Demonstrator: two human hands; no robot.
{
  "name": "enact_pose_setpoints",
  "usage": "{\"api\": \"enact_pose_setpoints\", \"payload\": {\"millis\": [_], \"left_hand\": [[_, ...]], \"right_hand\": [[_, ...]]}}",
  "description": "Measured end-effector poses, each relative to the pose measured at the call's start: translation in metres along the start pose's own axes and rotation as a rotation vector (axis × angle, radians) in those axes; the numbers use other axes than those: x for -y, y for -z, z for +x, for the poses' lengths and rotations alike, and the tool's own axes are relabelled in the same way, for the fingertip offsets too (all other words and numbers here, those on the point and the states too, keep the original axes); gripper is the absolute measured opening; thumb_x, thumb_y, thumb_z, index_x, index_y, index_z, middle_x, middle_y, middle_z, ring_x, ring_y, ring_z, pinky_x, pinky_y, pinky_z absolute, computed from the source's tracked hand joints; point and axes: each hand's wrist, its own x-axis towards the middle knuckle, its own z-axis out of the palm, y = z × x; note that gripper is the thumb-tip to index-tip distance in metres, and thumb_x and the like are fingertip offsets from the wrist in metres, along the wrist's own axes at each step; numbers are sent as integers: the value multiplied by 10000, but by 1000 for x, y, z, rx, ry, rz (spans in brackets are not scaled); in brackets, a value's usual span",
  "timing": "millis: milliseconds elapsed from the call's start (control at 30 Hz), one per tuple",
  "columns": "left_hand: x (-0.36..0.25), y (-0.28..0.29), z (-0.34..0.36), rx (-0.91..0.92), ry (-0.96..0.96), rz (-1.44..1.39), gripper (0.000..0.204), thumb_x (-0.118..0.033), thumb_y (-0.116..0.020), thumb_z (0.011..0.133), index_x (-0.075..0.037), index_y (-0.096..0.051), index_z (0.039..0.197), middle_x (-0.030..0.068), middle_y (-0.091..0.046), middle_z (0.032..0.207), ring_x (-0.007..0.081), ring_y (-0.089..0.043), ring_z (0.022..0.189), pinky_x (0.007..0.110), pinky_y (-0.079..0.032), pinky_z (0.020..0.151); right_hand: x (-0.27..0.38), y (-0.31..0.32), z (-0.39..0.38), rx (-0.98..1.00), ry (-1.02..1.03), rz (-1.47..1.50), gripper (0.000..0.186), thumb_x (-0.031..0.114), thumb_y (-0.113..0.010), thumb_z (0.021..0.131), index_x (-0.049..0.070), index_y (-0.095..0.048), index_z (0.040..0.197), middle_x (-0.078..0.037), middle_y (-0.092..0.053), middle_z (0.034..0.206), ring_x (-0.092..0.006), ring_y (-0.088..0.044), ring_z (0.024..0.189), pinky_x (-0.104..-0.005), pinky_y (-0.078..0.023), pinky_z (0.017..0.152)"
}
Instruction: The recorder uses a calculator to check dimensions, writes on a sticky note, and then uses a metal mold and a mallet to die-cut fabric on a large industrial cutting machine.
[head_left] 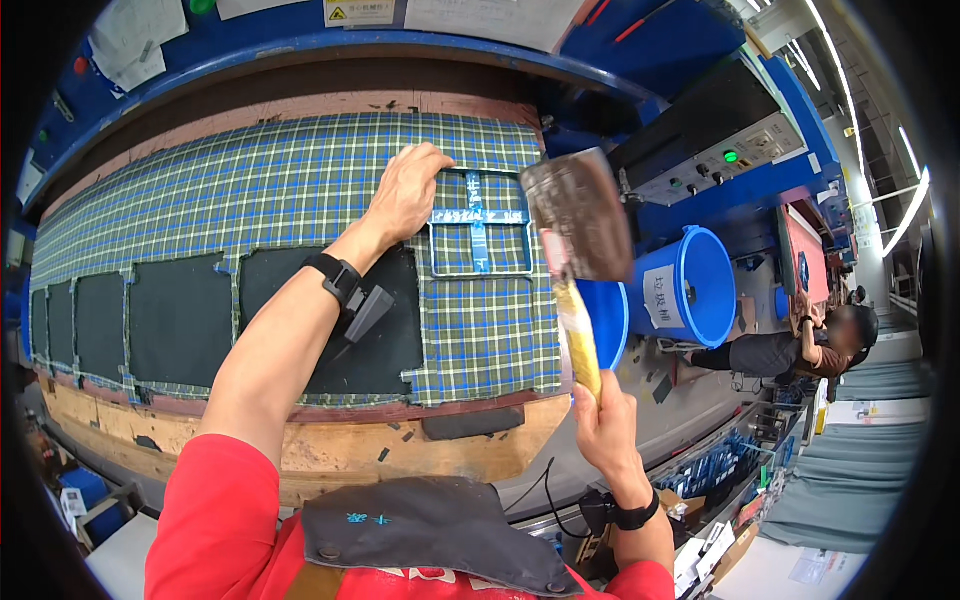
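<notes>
My left hand (408, 190) has its fingers bent over the far left corner of a rectangular metal cutting die (478, 216). The die has blue crossbars and lies flat on a green and blue plaid cloth (300, 180). In my right hand (606, 430) is the yellow-wrapped handle of a mallet-like tool (580, 215) with a broad, flat brown head. That head is raised just right of the die and slightly blurred. Under my left forearm, a row of rectangular openings in the cloth shows a black surface (180, 320).
A wooden ledge (350, 450) runs along the near side, with dark scraps on it. Two blue bins stand right of the table, one a large blue bin (705, 290). A control box (720, 165) sits behind them. Farther right, a person (800, 345) works at another table.
</notes>
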Motion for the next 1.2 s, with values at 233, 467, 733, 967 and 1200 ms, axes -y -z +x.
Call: {"api": "enact_pose_setpoints", "payload": {"millis": [233, 467, 733, 967, 1200], "left_hand": [[-13, 2, 6, 57, 50, -23, 357, 111, -458, 837, 6, -630, 1131, 161, -618, 1127, 364, -577, 1085, 446, -461, 981], [-5, 3, 0, 13, 58, 15, 342, 102, -481, 822, 0, -637, 1108, 157, -625, 1116, 373, -578, 1071, 454, -465, 959], [-6, -5, -1, -65, -6, 68, 262, 57, -518, 839, 0, -669, 1046, 162, -598, 1007, 376, -560, 974, 469, -460, 857], [-11, -1, -4, -83, 28, 73, 262, 41, -539, 841, -7, -692, 1049, 134, -613, 1014, 345, -578, 991, 449, -474, 875], [-17, -7, -5, -47, 77, 83, 274, 22, -561, 854, -38, -692, 1086, 132, -631, 1058, 361, -585, 1019, 451, -475, 911]], "right_hand": [[-36, -29, -29, 123, -73, -109, 249, 174, -602, 994, -45, -513, 1073, -273, -665, 753, -497, -660, 719, -528, -520, 608], [-34, -30, -25, 256, -106, -138, 325, 242, -579, 1009, -64, -517, 1099, -319, -667, 806, -535, -648, 788, -589, -513, 691], [3, 28, 36, 172, -222, 262, 199, 183, -638, 1007, -13, -608, 1018, -29, -633, 704, -115, -590, 592, -300, -490, 558], [67, 62, 130, -72, 169, 635, 150, 161, -551, 1057, 15, -549, 1091, -17, -576, 717, -65, -496, 499, -215, -395, 437], [156, 161, 293, 26, 299, 948, 288, 289, -538, 1055, 15, -591, 1127, -78, -635, 800, -118, -524, 499, -263, -447, 425]]}}
